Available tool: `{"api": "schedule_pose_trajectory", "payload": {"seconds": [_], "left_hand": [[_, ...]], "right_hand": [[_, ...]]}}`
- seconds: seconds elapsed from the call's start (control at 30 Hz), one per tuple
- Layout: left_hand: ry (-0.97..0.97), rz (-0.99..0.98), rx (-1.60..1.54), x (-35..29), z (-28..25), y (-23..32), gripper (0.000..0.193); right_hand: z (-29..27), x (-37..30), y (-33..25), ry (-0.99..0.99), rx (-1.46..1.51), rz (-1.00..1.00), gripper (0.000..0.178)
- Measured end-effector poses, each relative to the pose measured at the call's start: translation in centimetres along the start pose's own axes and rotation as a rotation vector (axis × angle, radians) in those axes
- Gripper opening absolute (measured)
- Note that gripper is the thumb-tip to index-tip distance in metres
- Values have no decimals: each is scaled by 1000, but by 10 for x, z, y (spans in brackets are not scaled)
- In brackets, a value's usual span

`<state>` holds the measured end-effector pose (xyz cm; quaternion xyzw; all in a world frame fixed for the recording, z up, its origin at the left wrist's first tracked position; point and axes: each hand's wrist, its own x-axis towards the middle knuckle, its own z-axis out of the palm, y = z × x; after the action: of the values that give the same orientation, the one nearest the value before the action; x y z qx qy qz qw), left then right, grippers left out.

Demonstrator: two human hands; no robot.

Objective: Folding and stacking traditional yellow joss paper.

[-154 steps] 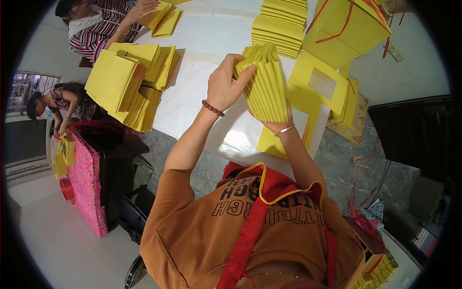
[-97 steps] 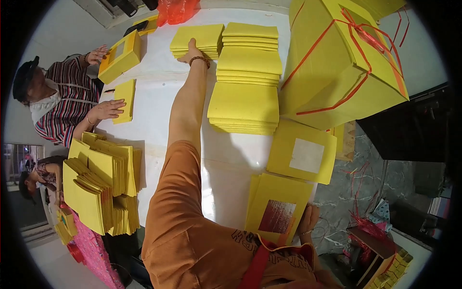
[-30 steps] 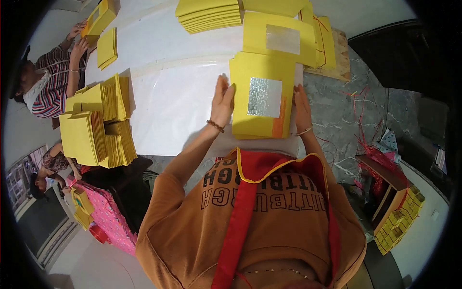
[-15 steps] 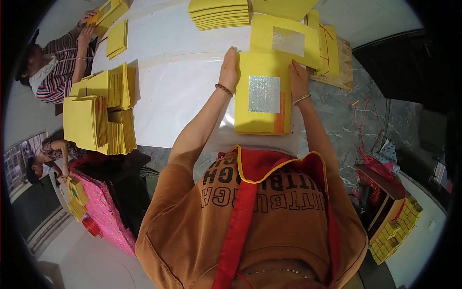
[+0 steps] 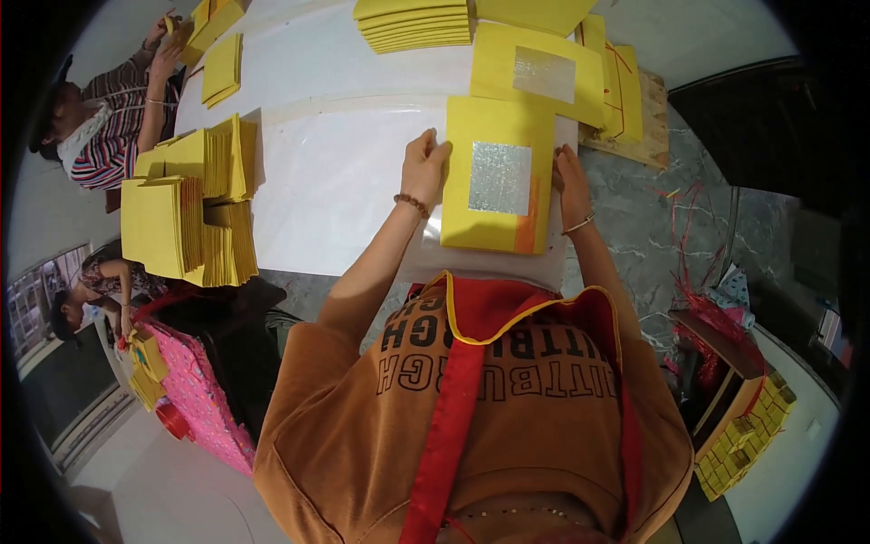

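Note:
In front of me, at the table's near right end, a stack of yellow paper (image 5: 498, 122) lies upright to my view. A silver foil square (image 5: 500, 179) sits on its top sheet, and an orange strip (image 5: 526, 232) marks its lower right corner. My left hand (image 5: 423, 170) has its fingers curled, the thumb against the stack's left edge. On the opposite edge, my right hand (image 5: 572, 189) closes in with bent fingers; some of its fingertips are hidden. Just beyond lies another yellow stack (image 5: 489, 63) with its own silver square.
The white-covered table (image 5: 326, 190) carries yellow stacks at left (image 5: 159, 227) and far middle (image 5: 412, 23). Yellow bundles with red string (image 5: 625, 100) stand by a wooden board (image 5: 654, 127). A co-worker (image 5: 118, 127) handles yellow paper at far left; another person (image 5: 109, 281) is beside a pink-covered table (image 5: 195, 381).
Both hands have slid nearer to me along the stack's sides, and my left fingers have gone from straight to curled. The stack has hardly moved.

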<state>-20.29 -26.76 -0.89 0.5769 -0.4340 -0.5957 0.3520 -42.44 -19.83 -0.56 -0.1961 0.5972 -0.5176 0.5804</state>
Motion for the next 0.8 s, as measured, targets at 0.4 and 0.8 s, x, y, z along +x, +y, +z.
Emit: {"api": "schedule_pose_trajectory", "payload": {"seconds": [0.4, 0.8], "left_hand": [[-125, 183, 194, -20, -3, -30, 44], [-231, 311, 339, -82, -10, -44, 72]], "right_hand": [[-11, -14, 37, 8, 44, -183, 45], [-20, -40, 68, -14, -205, -525, 45]]}}
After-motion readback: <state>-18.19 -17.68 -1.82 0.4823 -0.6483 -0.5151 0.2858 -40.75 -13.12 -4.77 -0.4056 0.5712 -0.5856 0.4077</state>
